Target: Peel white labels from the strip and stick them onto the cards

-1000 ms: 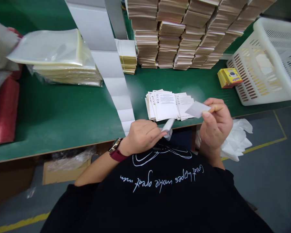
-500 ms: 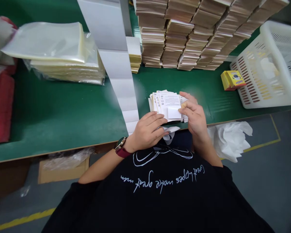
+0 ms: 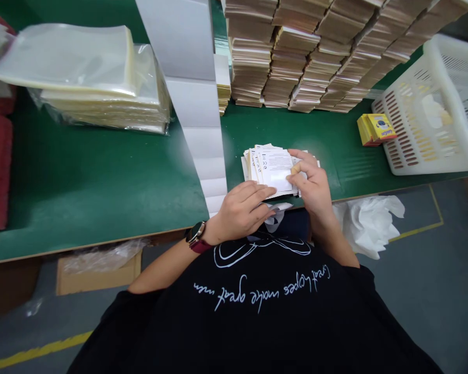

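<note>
White and blank, a small label (image 3: 280, 181) is laid on the top of a pile of printed cards (image 3: 275, 158) on the green worktop (image 3: 120, 192), and its right edge is held by the close-set fingertips of the right hand (image 3: 312, 182). The near left corner of the cards is touched by the bent fingers of the left hand (image 3: 245, 210), but whether the paper strip (image 3: 283, 206) by its thumb is gripped cannot be told.

We look out from 1 camera on the person's head, facing forward and steeply down over the black shirt (image 3: 237, 335), with the left hand (image 3: 244, 208) and right hand (image 3: 312, 186) near and the green counter (image 3: 101, 182) spreading beyond.
</note>
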Motion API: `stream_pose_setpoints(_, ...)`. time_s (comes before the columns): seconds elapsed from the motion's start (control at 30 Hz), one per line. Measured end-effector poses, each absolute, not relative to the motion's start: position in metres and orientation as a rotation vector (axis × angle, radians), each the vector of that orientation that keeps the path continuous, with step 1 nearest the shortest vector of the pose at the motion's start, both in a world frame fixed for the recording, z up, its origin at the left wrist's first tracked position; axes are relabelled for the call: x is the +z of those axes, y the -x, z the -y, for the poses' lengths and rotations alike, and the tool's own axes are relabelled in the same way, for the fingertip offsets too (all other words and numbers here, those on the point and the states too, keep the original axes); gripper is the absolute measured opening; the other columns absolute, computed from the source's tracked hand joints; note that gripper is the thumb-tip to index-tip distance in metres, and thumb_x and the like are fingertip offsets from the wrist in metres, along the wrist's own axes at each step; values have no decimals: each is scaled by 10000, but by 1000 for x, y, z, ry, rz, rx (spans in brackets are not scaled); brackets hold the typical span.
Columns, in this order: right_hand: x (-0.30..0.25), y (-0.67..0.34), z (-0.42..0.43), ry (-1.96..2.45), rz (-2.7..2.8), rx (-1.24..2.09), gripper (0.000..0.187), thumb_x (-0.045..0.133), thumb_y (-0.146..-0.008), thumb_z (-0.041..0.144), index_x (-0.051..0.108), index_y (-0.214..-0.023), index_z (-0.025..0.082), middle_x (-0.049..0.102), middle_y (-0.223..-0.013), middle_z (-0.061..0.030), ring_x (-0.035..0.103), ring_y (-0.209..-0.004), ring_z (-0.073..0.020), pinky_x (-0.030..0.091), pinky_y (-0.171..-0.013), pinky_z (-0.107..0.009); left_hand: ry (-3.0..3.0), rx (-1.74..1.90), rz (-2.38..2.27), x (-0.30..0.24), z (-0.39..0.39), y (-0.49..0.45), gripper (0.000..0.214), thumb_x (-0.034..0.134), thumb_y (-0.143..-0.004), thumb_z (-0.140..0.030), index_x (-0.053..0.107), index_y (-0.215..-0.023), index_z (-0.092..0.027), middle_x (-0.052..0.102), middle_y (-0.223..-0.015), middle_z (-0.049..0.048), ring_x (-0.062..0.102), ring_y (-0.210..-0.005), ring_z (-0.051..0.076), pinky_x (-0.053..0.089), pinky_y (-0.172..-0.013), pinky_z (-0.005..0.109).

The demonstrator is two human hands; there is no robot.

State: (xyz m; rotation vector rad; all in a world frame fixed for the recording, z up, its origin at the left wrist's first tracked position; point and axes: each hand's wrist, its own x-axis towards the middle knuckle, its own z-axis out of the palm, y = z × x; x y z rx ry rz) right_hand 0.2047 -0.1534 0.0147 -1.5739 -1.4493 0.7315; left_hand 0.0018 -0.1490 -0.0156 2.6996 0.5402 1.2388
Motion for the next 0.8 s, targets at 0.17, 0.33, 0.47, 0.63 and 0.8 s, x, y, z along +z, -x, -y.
stream_pose_setpoints(0.17,26,-200,156,1698,1629,450,139,607,-708,197,496,-628,220,637,-1142,-64,552,-1104,-253,398,-975,-473,-2703,1194,-558,-15,149,-2,103,623,-864,-244,571,-806,-178,693,-1117,54,631,-990,178,520,-923,378)
stream_pose_setpoints(0.33,25,-206,156,1876,1566,541,280,704,-710,449,551,-738,217,609,-720,4,546,-685,-166,437,-689,-347,-2681,1212,-561,-15,148,-2,106,632,-856,-236,570,-793,-178,702,-1097,39,639,-977,173,529,-898,367)
stream_pose_setpoints(0.47,16,-207,154,1719,1444,706,274,671,-740,457,557,-704,211,570,-665,24,470,-602,-122,385,-572,-285,-2699,1207,-540,-14,148,-2,127,640,-848,-242,571,-763,-179,700,-1110,32,629,-1013,189,528,-885,375)
stream_pose_setpoints(0.63,13,-211,157,1790,1643,311,286,519,-876,393,555,-656,214,575,-679,-15,506,-705,-174,395,-714,-358,-2686,1222,-549,-12,149,-4,105,655,-833,-211,585,-769,-167,701,-1115,40,623,-1018,196,526,-885,378)
stream_pose_setpoints(0.8,10,-247,164,1836,1629,26,307,449,-914,448,597,-758,229,629,-853,-56,523,-883,-232,403,-842,-455,-2613,1282,-536,-14,148,-2,130,671,-826,-219,582,-744,-170,713,-1060,30,612,-1057,210,529,-894,399)
